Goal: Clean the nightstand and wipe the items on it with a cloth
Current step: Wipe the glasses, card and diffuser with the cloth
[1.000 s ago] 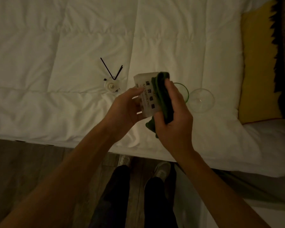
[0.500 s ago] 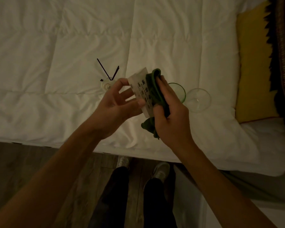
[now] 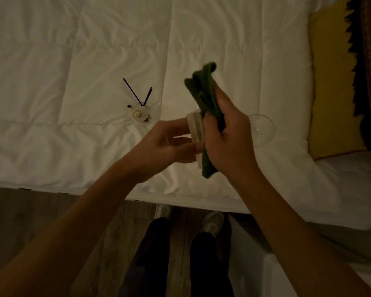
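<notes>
Over the edge of a white quilt (image 3: 73, 50), the left hand (image 3: 161, 146) pinches a small white box (image 3: 195, 129) between thumb and fingers, holding it in the air just above the bedding. The right hand (image 3: 229, 142) grips a folded green cloth (image 3: 204, 97), fingers curled round it, and presses it flat against the right side of the box; the upper end of the cloth sticks up past the fingers and the lower end hangs below the box. On the quilt to the left of the hands stands a small reed diffuser (image 3: 138, 113) with 2 dark sticks leaning apart. A clear glass (image 3: 262, 128) lies on the quilt just right of the right hand, partly hidden by it. A yellow pillow (image 3: 330, 82) rests at the far right. Below the bed edge, 2 shoes (image 3: 211, 219) stand on a wood floor (image 3: 19, 211).
</notes>
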Demonstrator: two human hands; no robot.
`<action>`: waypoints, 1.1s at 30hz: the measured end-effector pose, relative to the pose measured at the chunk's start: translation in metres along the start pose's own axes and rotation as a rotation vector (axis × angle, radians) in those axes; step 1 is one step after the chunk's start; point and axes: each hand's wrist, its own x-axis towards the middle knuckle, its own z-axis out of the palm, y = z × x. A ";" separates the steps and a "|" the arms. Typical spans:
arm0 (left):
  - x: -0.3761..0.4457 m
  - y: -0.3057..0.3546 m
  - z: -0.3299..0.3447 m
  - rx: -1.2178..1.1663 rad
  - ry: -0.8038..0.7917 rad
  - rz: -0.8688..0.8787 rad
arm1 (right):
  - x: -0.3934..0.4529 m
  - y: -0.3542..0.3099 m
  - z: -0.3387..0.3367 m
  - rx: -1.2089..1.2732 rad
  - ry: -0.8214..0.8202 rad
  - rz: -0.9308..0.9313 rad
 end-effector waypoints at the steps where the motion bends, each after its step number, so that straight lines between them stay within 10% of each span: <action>1: 0.000 -0.001 0.001 -0.047 0.003 -0.004 | 0.005 -0.003 0.000 0.003 -0.017 -0.030; 20: 0.011 -0.006 0.002 -0.276 0.092 -0.072 | -0.016 0.022 -0.005 -0.062 -0.077 -0.111; 28: 0.007 -0.008 0.000 -0.311 0.194 -0.061 | 0.003 0.010 -0.019 0.386 0.066 0.399; 33: 0.017 -0.014 0.013 -0.380 0.293 -0.124 | 0.001 0.013 -0.011 0.378 -0.003 0.394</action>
